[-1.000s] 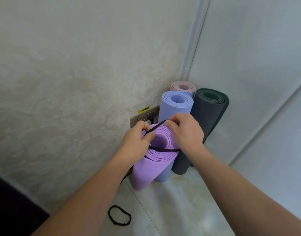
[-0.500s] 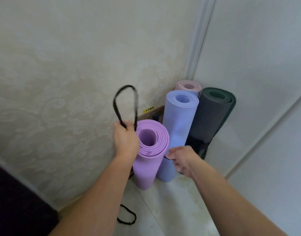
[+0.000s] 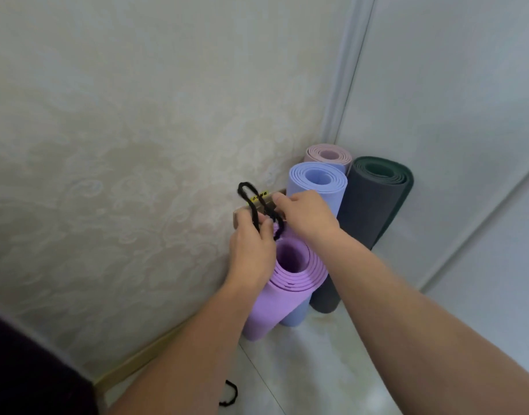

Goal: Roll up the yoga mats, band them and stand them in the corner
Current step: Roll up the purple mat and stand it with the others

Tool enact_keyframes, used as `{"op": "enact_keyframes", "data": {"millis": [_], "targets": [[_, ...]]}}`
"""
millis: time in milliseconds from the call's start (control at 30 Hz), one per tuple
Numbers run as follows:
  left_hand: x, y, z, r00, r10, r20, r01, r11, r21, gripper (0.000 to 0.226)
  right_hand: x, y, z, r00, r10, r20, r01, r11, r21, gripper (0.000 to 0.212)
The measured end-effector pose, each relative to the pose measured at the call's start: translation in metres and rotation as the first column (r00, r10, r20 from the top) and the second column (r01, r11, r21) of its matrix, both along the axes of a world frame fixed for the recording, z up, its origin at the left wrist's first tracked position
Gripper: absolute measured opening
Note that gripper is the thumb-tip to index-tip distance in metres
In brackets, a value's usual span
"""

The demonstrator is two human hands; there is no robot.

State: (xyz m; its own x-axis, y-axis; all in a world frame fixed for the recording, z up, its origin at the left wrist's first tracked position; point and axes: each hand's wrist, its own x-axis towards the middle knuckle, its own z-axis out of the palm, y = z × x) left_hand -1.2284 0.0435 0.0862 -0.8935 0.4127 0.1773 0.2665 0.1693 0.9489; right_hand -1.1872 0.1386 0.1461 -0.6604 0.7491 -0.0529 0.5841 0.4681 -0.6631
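A rolled purple yoga mat (image 3: 282,290) stands on end against the patterned wall, nearest me. Over its open top both hands hold a black elastic band (image 3: 251,199). My left hand (image 3: 252,250) grips the band's lower part at the mat's rim. My right hand (image 3: 305,214) pinches the band from the right. The band's loop sticks up above the hands. Behind stand a rolled blue mat (image 3: 317,181), a pink mat (image 3: 329,152) in the corner and a dark green mat (image 3: 374,199).
A wall socket plate with a yellow label (image 3: 264,199) sits behind the hands. Another black band (image 3: 230,396) lies on the pale tiled floor near the skirting. A dark shape (image 3: 32,375) fills the lower left corner. A white panel wall (image 3: 466,145) closes the right side.
My right hand rose from beside the mats' lower part to the top and took hold of the band. My left hand still grips the band, now lower over the purple mat's opening.
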Motion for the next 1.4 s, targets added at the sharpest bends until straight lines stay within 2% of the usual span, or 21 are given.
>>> {"op": "enact_keyframes", "data": {"millis": [133,200,267,333,367,400,500,600,633,700,800,900,1033,1133,1233,1300,1400], "targets": [[0.010,0.001,-0.003,0.996,-0.083,0.031,0.083,0.997,-0.004,0.015,-0.005,0.012,-0.008,0.994,-0.032,-0.101,0.003,0.962,-0.274,0.031],[0.014,0.001,-0.002,0.994,-0.098,0.041,0.099,0.995,-0.010,0.024,-0.005,0.012,-0.008,0.998,0.016,-0.061,-0.033,0.955,-0.295,0.026],[0.015,0.001,-0.005,0.993,-0.111,0.043,0.111,0.994,-0.003,0.043,-0.005,0.015,-0.010,0.998,-0.058,-0.018,0.051,0.957,-0.285,0.024],[0.016,-0.001,-0.011,0.989,-0.132,0.063,0.131,0.991,0.030,0.072,-0.006,0.023,-0.010,0.992,-0.125,-0.031,0.105,0.925,-0.365,0.025],[0.015,-0.002,-0.014,0.989,-0.132,0.068,0.129,0.990,0.051,0.078,-0.005,0.024,-0.009,0.992,-0.125,-0.021,0.107,0.912,-0.397,0.019],[0.012,-0.001,-0.016,0.990,-0.129,0.064,0.124,0.990,0.072,0.075,-0.004,0.025,-0.007,0.995,-0.097,0.013,0.095,0.914,-0.395,0.012],[0.004,-0.005,-0.012,0.993,-0.117,-0.025,0.118,0.992,0.036,0.043,0.002,0.023,-0.005,0.966,-0.007,0.260,0.076,0.963,-0.258,0.023],[-0.009,-0.005,-0.005,0.997,-0.046,-0.053,0.043,0.998,-0.055,0.032,0.009,0.029,-0.008,0.958,0.096,0.269,-0.010,0.952,-0.305,0.029],[-0.016,-0.005,-0.005,0.998,-0.013,-0.062,0.008,0.997,-0.074,0.031,0.016,0.029,-0.004,0.960,0.060,0.273,0.037,0.940,-0.338,0.032],[-0.035,-0.005,-0.005,0.997,0.061,-0.055,-0.065,0.995,-0.076,0.030,0.030,0.030,-0.003,0.968,-0.012,0.249,0.127,0.884,-0.450,0.035],[-0.056,-0.004,-0.006,0.986,0.167,0.000,-0.167,0.983,-0.076,0.031,0.055,0.008,-0.008,0.981,-0.012,0.194,0.133,0.769,-0.626,0.037],[-0.058,0.010,-0.005,0.972,0.228,0.062,-0.226,0.973,-0.038,0.031,0.070,-0.027,-0.032,0.988,-0.121,0.094,0.149,0.619,-0.771,0.033],[-0.053,0.023,-0.001,0.958,0.273,0.088,-0.273,0.962,-0.004,0.030,0.079,-0.077,-0.054,0.961,-0.263,-0.086,0.059,0.497,-0.866,0.013],[-0.053,0.028,-0.003,0.950,0.281,0.135,-0.288,0.957,0.036,0.029,0.064,-0.087,-0.059,0.944,-0.293,-0.148,0.025,0.513,-0.858,0.014],[-0.063,0.029,-0.007,0.927,0.311,0.209,-0.331,0.941,0.067,0.026,0.043,-0.087,-0.061,0.910,-0.357,-0.212,0.031,0.567,-0.823,0.006],[-0.070,0.026,-0.009,0.909,0.286,0.303,-0.339,0.930,0.139,0.021,0.037,-0.086,-0.073,0.908,-0.346,-0.235,0.044,0.639,-0.768,0.010],[-0.068,0.023,-0.003,0.854,0.110,0.508,-0.293,0.909,0.297,0.019,0.037,-0.076,-0.092,0.952,-0.229,-0.203,0.060,0.789,-0.612,0.028]]}}
